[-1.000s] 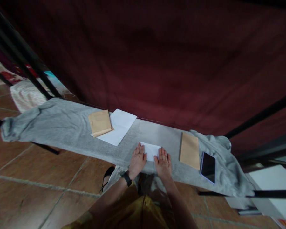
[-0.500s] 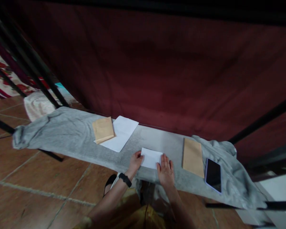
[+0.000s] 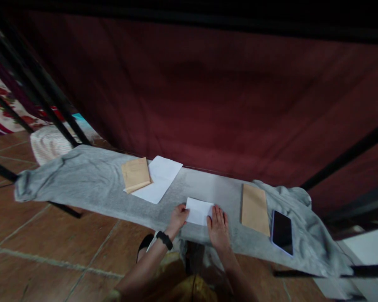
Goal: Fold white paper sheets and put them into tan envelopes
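Across the back, one dark red curtain (image 3: 208, 105) is filling most of the view. Below it, a brown tiled floor (image 3: 50, 239) with pale joints is spreading to both sides, and one long narrow bench is standing over it, its top wearing a grey cloth (image 3: 91, 180) that is bunching up at both ends. Off to the left, a striped cloth (image 3: 50, 144) is lying in a heap.

Two white papers and two brown paper pieces are sharing the bench. The larger white sheet (image 3: 165, 174) is lying left of centre, partly under the left brown piece (image 3: 135, 174), whose lower edge is forming a folded strip. The right brown piece (image 3: 255, 209) is lying flat on the cloth; whether either brown piece is holding anything inside, I cannot tell. One phone (image 3: 282, 233), its screen dark, is resting just beside it on the right.

Two hands are working at the near edge. The right hand (image 3: 219, 226) is lying flat, fingers straight, along the right edge of the small white paper (image 3: 199, 212). The left hand (image 3: 178, 217) is pinching that paper's left edge, and one black wristband (image 3: 164, 240) is circling the left wrist.
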Tool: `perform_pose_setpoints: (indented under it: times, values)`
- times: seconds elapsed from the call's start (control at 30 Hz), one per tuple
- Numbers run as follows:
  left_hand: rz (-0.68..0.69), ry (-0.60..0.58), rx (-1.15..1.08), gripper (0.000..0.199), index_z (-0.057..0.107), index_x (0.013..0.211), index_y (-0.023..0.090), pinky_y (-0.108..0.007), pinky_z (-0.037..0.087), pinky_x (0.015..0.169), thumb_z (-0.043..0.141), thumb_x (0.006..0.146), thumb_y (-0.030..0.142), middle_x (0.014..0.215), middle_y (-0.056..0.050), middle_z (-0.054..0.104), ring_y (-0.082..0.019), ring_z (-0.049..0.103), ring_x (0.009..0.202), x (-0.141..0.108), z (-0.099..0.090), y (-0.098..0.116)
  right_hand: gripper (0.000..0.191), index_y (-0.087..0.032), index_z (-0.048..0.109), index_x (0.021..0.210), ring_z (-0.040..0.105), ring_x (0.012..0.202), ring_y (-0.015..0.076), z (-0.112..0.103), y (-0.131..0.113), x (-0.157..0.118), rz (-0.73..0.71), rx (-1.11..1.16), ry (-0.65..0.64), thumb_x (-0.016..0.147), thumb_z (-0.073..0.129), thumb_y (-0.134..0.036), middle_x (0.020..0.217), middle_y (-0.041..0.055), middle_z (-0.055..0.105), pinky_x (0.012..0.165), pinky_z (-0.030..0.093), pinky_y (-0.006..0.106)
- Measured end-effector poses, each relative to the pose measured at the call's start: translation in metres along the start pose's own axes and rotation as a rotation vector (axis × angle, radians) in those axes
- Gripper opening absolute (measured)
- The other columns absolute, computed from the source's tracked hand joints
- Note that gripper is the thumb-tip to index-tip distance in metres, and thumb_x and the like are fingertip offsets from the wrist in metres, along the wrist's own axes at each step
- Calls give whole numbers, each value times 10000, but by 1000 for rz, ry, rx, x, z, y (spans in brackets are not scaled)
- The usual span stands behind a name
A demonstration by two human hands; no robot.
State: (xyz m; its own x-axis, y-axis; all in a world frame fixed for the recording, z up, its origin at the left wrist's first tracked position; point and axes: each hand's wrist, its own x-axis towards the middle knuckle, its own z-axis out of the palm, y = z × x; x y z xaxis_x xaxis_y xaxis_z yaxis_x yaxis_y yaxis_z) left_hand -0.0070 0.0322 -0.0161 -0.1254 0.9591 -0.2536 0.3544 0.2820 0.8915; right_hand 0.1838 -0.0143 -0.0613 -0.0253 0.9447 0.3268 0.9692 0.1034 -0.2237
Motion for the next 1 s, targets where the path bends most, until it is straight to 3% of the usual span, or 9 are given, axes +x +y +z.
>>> perform_pose_setpoints:
  times: [0.1, 0.27, 0.37, 0.47, 0.6, 0.7, 0.83, 1.0]
  values:
    - [45, 15, 106, 71, 633, 803, 158, -237, 447, 602, 567, 816, 135, 697, -7, 646, -151, 611, 643, 0, 0, 2, 553, -63, 452, 1478, 384, 1447, 261, -2, -18, 12, -14, 67, -28, 1051, 246, -349, 1539, 168, 446, 1197, 276, 478]
    - [76, 45, 275, 270, 615, 1141, 129, -284, 465, 720, 529, 884, 133, 881, -76, 714, -196, 673, 782, -9, 2, 7, 525, -90, 470, 1472, 397, 1443, 233, 4, -46, 25, -115, 153, -67, 1050, 276, -335, 1534, 151, 460, 1188, 315, 436]
    - [129, 80, 486, 356, 546, 1290, 140, -300, 475, 738, 489, 941, 180, 933, -97, 725, -215, 695, 820, -21, 2, 7, 511, -91, 484, 1461, 412, 1434, 233, 7, -51, 25, -105, 148, -73, 1051, 294, -329, 1525, 153, 471, 1194, 304, 440]
    - [243, 123, 717, 343, 559, 1286, 156, -329, 498, 801, 443, 965, 190, 1003, -115, 718, -237, 695, 909, -29, 4, 6, 519, -94, 474, 1469, 398, 1443, 227, 8, -51, 24, -92, 131, -85, 1057, 265, -329, 1544, 139, 446, 1206, 281, 429]
    - [493, 177, 835, 348, 610, 1243, 144, -437, 462, 998, 399, 967, 173, 1209, -156, 663, -281, 613, 1156, -28, 13, 2, 520, -98, 418, 1504, 352, 1470, 218, 8, -51, 23, -88, 101, -131, 1047, 257, -285, 1573, 128, 395, 1222, 251, 433]
    - [651, 111, 811, 425, 540, 1371, 136, -464, 392, 1116, 324, 1019, 241, 1396, -147, 587, -260, 511, 1330, -22, 23, -3, 534, -109, 364, 1531, 298, 1495, 212, 9, -50, 22, -114, 70, -171, 1016, 257, -201, 1597, 123, 346, 1232, 227, 443]
    - [650, 26, 809, 535, 426, 1488, 121, -468, 289, 1205, 267, 1055, 390, 1532, -136, 475, -241, 388, 1449, -15, 31, -12, 560, -149, 279, 1563, 276, 1505, 204, 11, -47, 21, -131, 51, -172, 1006, 275, -209, 1616, 101, 312, 1234, 223, 457]
    - [614, -7, 859, 606, 378, 1525, 112, -459, 257, 1226, 248, 1052, 468, 1575, -133, 411, -236, 324, 1488, -12, 28, -15, 560, -144, 278, 1563, 272, 1506, 213, 12, -46, 21, -114, 29, -173, 1006, 259, -200, 1624, 102, 293, 1232, 223, 461]
